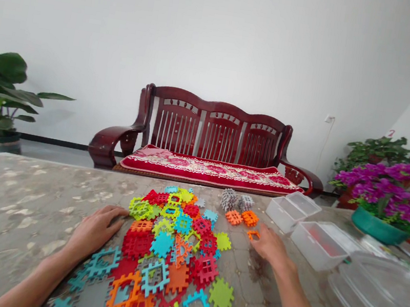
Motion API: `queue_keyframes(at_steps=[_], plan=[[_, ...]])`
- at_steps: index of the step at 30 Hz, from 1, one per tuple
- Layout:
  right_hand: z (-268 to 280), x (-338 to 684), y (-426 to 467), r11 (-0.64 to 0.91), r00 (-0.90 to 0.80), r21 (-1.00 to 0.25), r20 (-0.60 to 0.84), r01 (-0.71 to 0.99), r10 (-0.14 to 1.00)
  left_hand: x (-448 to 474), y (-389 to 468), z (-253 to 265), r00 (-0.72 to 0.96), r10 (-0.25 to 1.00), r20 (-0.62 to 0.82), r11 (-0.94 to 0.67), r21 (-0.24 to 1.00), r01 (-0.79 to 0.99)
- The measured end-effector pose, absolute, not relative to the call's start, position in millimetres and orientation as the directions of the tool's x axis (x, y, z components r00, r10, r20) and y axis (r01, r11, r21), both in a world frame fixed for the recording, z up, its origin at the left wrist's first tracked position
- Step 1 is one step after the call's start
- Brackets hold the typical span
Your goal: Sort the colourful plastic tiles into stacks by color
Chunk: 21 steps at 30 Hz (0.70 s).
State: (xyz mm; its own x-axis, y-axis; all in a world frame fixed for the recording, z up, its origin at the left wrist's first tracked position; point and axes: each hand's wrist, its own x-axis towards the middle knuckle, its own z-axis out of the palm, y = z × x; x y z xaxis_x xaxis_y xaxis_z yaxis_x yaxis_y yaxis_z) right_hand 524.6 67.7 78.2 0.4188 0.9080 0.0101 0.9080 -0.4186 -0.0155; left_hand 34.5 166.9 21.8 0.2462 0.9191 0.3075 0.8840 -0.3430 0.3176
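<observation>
Resting on the grey, stone-patterned tabletop (16,217), the left hand (98,225), fingers loosely open, lies at the left edge of a wide pile of notched, multicoloured plastic tiles (162,244). Right of it, the right hand (270,245) has fingers against a small orange plastic frame (249,235); whether they grip it, I cannot tell. Two orange notched blocks (249,218) sit just beyond, farther.

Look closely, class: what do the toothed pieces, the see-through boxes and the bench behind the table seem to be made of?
Toothed pieces: probably plastic, fairly matt; bright, even colours and crisp teeth.
See-through boxes: likely smooth plastic; cloudy, translucent walls.
Bench: apparently varnished wood; dark red-brown, glossy highlights, slatted back.
</observation>
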Motion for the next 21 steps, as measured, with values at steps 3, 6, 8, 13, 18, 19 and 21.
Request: queue_keyframes(at_steps=[3,6,8,13,18,19,21], plan=[[75,536,67,-0.388,0.388,-0.004,-0.014,0.922,0.922,34,168,22,0.240,0.921,0.306,-0.337,0.323,0.884],[72,543,67,-0.378,0.378,0.013,-0.038,0.926,0.925,33,169,21,0.250,0.917,0.311,-0.351,0.328,0.877],[72,544,69,-0.388,0.389,0.015,-0.038,0.921,0.921,33,169,20,0.255,0.914,0.315,-0.357,0.327,0.875],[74,545,73,-0.419,0.419,0.001,-0.044,0.908,0.907,34,168,22,0.244,0.918,0.314,-0.345,0.323,0.881],[73,553,68,-0.428,0.427,-0.035,-0.034,0.903,0.904,33,168,23,0.246,0.918,0.312,-0.346,0.323,0.881],[72,556,67,-0.425,0.424,-0.057,-0.026,0.904,0.905,33,169,22,0.248,0.917,0.312,-0.347,0.323,0.881],[68,564,65,-0.421,0.423,-0.120,-0.011,0.899,0.906,33,169,22,0.251,0.916,0.313,-0.351,0.323,0.879]])
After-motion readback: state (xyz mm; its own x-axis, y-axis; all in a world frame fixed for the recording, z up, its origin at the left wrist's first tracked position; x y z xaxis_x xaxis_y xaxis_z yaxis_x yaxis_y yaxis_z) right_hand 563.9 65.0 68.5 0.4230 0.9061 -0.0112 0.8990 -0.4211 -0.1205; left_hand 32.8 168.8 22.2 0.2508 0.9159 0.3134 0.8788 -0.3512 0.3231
